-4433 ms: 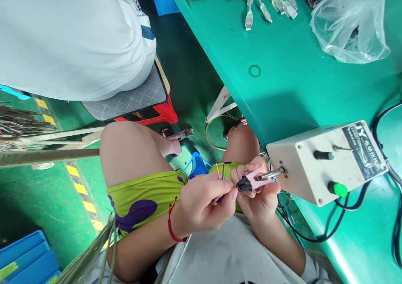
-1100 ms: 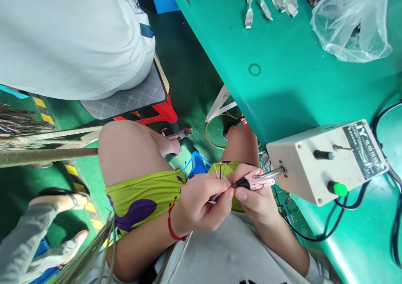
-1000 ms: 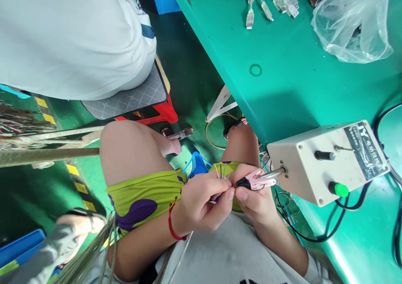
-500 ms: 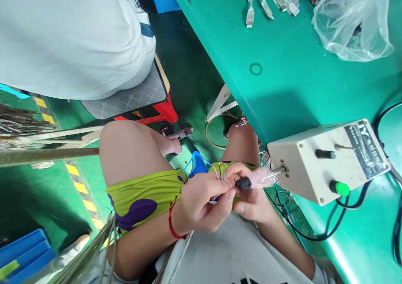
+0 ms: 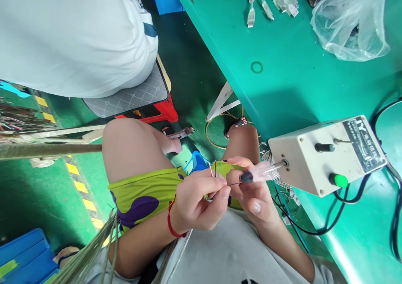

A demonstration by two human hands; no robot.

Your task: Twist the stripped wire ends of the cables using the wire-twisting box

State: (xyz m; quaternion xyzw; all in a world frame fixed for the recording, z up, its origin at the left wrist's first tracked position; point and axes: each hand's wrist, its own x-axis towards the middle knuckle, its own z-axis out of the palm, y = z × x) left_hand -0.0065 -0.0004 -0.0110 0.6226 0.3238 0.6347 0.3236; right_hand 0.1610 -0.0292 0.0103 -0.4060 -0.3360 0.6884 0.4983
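Observation:
My left hand [image 5: 197, 200], with a red string at the wrist, pinches a thin cable whose stripped coloured wires [image 5: 215, 169] stick up past the fingertips. One thin strand runs from that pinch into a pink clip with black tips [image 5: 255, 175]. The clip looks blurred, as if spinning, on a metal shaft [image 5: 276, 166] that comes out of a white box [image 5: 326, 156] at the edge of the green bench. My right hand [image 5: 253, 189] sits just under the clip, fingers loosely spread, thumb up, holding nothing that I can see.
The white box has a black knob [image 5: 323, 147], a green button [image 5: 338, 179] and black cords. Clear USB plugs [image 5: 270, 1] and a plastic bag [image 5: 351, 22] lie farther back. A person in white [image 5: 72, 37] sits on a stool at the left. A cable bundle [image 5: 88, 254] rises from below.
My right hand has let go of the pink clip and dropped below it with fingers apart. The clip has turned blurred on its shaft. A passer-by's feet at the lower left have gone.

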